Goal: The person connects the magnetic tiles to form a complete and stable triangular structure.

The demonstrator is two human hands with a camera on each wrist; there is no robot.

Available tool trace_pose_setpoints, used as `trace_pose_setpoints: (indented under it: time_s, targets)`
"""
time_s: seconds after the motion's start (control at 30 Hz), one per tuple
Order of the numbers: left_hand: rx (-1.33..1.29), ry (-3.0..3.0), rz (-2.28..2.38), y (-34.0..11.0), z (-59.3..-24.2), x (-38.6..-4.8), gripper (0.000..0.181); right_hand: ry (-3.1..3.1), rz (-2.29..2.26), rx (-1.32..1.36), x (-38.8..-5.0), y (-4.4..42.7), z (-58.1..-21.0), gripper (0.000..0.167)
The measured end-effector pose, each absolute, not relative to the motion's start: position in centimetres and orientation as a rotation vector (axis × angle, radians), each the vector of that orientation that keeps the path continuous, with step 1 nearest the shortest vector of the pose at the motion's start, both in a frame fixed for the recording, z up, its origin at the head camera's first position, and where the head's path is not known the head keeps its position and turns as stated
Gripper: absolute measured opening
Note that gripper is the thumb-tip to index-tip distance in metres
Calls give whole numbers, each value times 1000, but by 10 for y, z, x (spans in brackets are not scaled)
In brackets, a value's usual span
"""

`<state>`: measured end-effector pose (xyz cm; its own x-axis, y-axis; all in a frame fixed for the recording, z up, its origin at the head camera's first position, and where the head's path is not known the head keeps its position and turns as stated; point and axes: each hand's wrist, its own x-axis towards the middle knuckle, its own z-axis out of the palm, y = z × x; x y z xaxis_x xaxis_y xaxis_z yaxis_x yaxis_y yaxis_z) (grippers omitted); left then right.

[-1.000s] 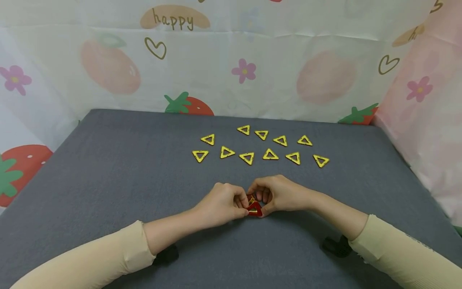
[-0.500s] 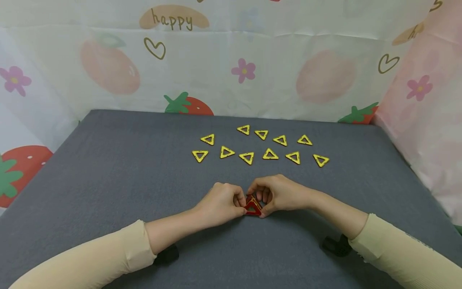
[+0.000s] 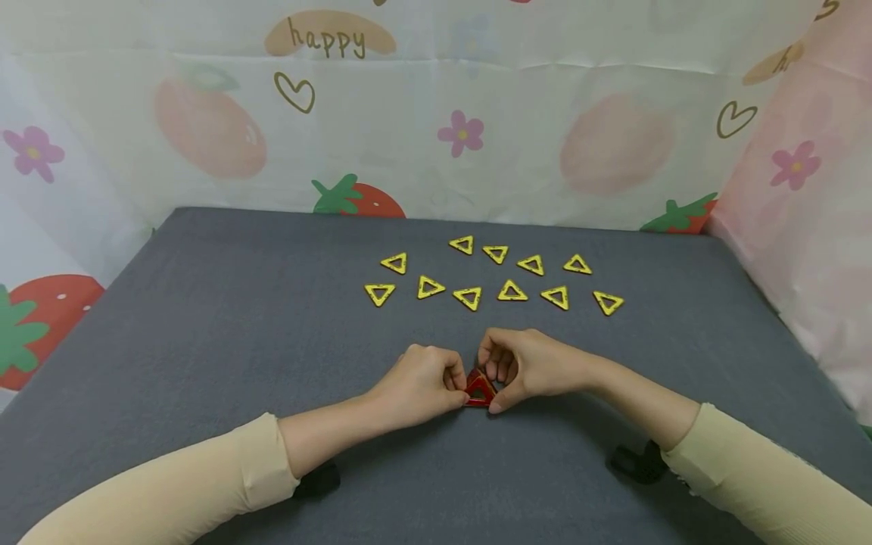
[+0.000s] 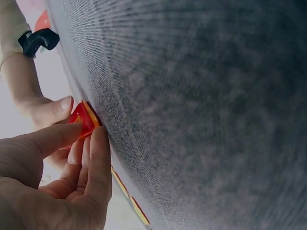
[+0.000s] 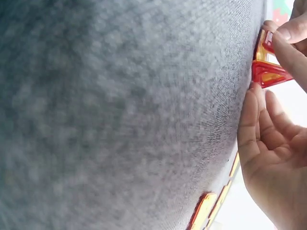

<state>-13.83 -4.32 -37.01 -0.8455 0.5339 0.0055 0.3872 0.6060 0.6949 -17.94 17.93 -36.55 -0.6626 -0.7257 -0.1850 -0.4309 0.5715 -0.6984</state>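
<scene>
A small red triangular piece (image 3: 481,390), built of joined triangles with yellow edges or faces, stands on the grey cloth between the hands. The left hand (image 3: 417,386) pinches its left corner; in the left wrist view that hand (image 4: 67,177) has fingertips on both sides of the piece (image 4: 86,120). The right hand (image 3: 545,367) curves around its right side, thumb at the lower right corner and index finger near the upper back. From the right wrist view, fingertips of the right hand (image 5: 276,148) touch the piece (image 5: 268,74). Its underside is hidden.
Several flat yellow triangles lie in two loose rows beyond the hands, among them one at the left (image 3: 378,294) and one at the right (image 3: 608,303). Behind the grey table (image 3: 238,303) hangs a printed curtain (image 3: 518,98). Dark devices (image 3: 640,463) are at the wrists.
The right index finger has shifted right and back from the piece's top, and its thumb remains at the corner. The red piece has turned slightly, its front face now towards the viewer.
</scene>
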Motion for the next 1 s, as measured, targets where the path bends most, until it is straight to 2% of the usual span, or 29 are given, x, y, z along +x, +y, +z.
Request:
trace_pose_setpoints:
  time_s: [0.37,0.6,1.0]
  targets:
    - [774,2531,1172,-48,-374,-146,12,2398,-828,-983,-178,178,-367,31]
    - [784,2456,1120,-49,-375,-150,16,2414,-828,-1001,-177,178,-366,25]
    - [764,2451,1096,-48,-373,-151,13,2377,-861,-1024,-179,180,-367,20]
